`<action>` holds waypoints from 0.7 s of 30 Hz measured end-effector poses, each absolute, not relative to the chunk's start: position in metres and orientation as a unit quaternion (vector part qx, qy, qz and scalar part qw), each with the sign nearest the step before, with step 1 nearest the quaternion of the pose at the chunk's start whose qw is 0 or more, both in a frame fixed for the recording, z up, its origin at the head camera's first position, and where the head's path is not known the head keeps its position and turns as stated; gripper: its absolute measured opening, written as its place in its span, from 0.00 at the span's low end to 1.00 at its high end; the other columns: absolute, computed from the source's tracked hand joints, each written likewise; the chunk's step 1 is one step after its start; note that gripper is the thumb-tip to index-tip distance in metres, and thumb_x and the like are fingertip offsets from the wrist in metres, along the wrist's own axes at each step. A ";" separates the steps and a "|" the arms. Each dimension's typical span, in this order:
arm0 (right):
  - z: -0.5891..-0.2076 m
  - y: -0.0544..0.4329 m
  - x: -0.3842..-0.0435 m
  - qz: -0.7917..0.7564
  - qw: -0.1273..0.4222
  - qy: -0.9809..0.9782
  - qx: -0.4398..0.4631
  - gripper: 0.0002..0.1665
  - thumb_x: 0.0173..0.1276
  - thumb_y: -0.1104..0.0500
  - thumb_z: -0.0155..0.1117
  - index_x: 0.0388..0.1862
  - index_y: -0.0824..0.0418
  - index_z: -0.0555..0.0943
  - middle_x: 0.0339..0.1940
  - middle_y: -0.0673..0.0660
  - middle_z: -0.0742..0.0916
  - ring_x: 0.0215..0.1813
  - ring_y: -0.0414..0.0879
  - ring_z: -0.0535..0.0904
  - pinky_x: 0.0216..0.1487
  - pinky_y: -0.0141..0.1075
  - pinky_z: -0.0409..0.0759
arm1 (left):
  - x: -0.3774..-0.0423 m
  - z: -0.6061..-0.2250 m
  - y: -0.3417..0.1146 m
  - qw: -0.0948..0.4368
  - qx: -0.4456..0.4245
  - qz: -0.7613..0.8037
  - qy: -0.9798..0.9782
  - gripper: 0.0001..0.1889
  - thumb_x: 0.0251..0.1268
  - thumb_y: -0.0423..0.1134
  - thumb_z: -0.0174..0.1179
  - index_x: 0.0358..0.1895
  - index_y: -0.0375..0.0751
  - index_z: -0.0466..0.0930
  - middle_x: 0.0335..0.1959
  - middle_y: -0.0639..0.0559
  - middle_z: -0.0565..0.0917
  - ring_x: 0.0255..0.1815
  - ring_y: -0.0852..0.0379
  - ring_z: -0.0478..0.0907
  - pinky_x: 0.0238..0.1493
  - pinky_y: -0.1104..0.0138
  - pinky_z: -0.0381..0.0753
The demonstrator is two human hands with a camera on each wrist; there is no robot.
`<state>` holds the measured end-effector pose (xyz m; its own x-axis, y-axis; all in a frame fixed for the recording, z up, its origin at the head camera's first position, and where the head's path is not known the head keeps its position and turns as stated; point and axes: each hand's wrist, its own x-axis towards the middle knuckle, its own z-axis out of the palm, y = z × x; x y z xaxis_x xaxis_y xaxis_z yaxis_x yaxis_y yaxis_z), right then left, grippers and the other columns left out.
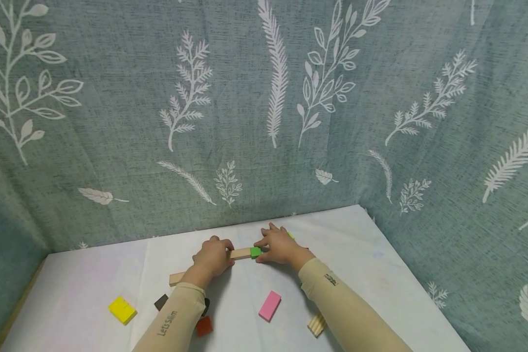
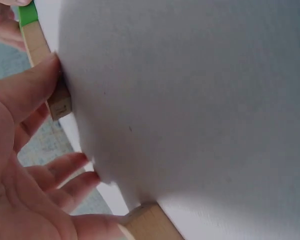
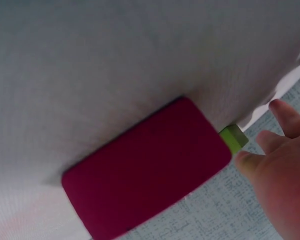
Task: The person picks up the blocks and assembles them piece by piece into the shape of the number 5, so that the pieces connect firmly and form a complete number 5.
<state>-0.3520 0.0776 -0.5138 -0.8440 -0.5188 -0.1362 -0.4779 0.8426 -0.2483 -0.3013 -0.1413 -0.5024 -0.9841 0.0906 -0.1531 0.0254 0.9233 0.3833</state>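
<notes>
Between the left hand (image 1: 213, 256) and right hand (image 1: 279, 246), a wooden block (image 1: 241, 253) and touching green block (image 1: 255, 253) are respectively pinched, seemingly for alignment.

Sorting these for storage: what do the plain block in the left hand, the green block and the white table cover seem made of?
Plain block: probably bare wood, matte, from its pale tan colour. Green block: possibly painted wood; its even colour hides the material. White table cover: likely matte fabric, judging by its creases.
</notes>
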 end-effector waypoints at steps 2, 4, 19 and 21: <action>-0.515 0.078 -0.353 -0.104 0.099 0.954 -0.262 0.31 0.59 0.36 0.74 0.61 0.42 0.85 0.77 0.57 0.73 0.82 0.62 0.55 0.78 0.64 0.57 | -0.301 -0.503 -0.140 0.076 0.026 0.195 0.977 0.15 0.57 0.44 0.75 0.48 0.51 0.86 0.43 0.46 0.78 0.49 0.42 0.77 0.45 0.32 0.77; -0.515 0.078 -0.353 -0.107 0.100 0.954 -0.261 0.31 0.59 0.36 0.74 0.60 0.42 0.85 0.77 0.57 0.73 0.83 0.62 0.55 0.78 0.64 0.57 | -0.301 -0.503 -0.139 0.071 0.022 0.198 0.977 0.14 0.57 0.43 0.75 0.47 0.51 0.87 0.43 0.45 0.78 0.49 0.41 0.78 0.45 0.31 0.77; -0.511 0.081 -0.351 -0.101 0.087 0.959 -0.250 0.30 0.57 0.33 0.73 0.58 0.39 0.86 0.78 0.56 0.70 0.84 0.61 0.50 0.80 0.62 0.51 | -0.303 -0.502 -0.128 0.074 0.025 0.205 0.976 0.13 0.55 0.43 0.76 0.45 0.51 0.88 0.52 0.45 0.82 0.53 0.40 0.80 0.49 0.23 0.72; -0.511 0.083 -0.351 -0.100 0.087 0.959 -0.249 0.30 0.57 0.34 0.73 0.58 0.39 0.86 0.78 0.56 0.70 0.84 0.61 0.50 0.80 0.62 0.51 | -0.304 -0.503 -0.125 0.072 0.026 0.207 0.975 0.13 0.55 0.43 0.77 0.44 0.51 0.88 0.51 0.45 0.82 0.53 0.40 0.81 0.49 0.23 0.71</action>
<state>-0.3513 0.0834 -0.5111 -0.8608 -0.4951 -0.1174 -0.4603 0.8561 -0.2351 -0.3042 -0.1245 -0.5031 -0.9884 0.0796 -0.1294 0.0203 0.9132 0.4069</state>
